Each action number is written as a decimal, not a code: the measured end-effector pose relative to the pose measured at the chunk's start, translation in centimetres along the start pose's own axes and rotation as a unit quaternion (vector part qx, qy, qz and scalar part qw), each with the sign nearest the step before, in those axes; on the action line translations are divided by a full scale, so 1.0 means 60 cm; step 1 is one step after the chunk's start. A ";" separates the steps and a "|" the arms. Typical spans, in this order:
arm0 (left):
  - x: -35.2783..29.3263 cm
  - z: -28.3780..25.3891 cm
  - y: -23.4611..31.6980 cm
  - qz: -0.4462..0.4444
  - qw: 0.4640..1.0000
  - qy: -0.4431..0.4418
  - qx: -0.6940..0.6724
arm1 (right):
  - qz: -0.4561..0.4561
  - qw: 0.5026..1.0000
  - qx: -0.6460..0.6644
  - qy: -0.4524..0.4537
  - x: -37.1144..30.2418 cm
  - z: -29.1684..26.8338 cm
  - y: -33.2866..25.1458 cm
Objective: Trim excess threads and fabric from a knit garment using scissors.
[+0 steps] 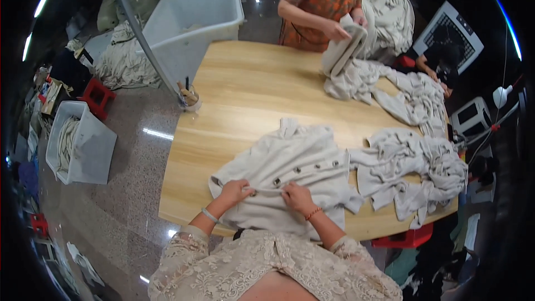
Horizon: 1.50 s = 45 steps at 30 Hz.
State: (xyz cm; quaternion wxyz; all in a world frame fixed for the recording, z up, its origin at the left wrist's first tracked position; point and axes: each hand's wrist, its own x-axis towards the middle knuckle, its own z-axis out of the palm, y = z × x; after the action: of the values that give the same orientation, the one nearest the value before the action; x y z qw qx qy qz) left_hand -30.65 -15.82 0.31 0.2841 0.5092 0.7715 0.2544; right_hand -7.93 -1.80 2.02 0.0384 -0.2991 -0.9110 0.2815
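Note:
A cream knitted cardigan (262,161) lies spread on the wooden table (234,78) in front of me, with several dark buttons running along its front. My left hand (236,192) is closed on the front edge at the cardigan's left end, beside a button. Farther right along the same edge, my right hand (297,196) grips the fabric with curled fingers. Between the hands the edge is drawn fairly straight. The fingertips are partly hidden in the cloth.
More cream knitwear (412,161) is heaped on the table's right side. Across the table a co-worker (317,5) holds a folded knit piece (345,47). A cup of tools (191,99) stands at the left edge, near a metal pole (139,33). Large white bins (195,11) stand beyond.

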 end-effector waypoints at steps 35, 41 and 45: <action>0.082 0.071 0.082 0.045 0.926 -0.171 -0.334 | -0.013 0.998 0.051 0.024 -0.006 -0.011 -0.005; 0.058 0.099 0.073 0.138 0.980 -0.075 -0.121 | -0.043 0.993 0.104 -0.035 0.001 -0.027 -0.007; 0.054 0.110 0.073 0.148 0.976 -0.016 -0.159 | -0.075 0.989 0.107 -0.065 0.004 -0.022 0.017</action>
State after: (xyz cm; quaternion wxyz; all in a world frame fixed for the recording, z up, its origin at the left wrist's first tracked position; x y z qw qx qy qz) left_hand -24.27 -10.59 -1.95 0.3332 0.5701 0.6325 0.4048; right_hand -7.28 -0.34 2.58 0.0316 -0.2052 -0.8959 0.3927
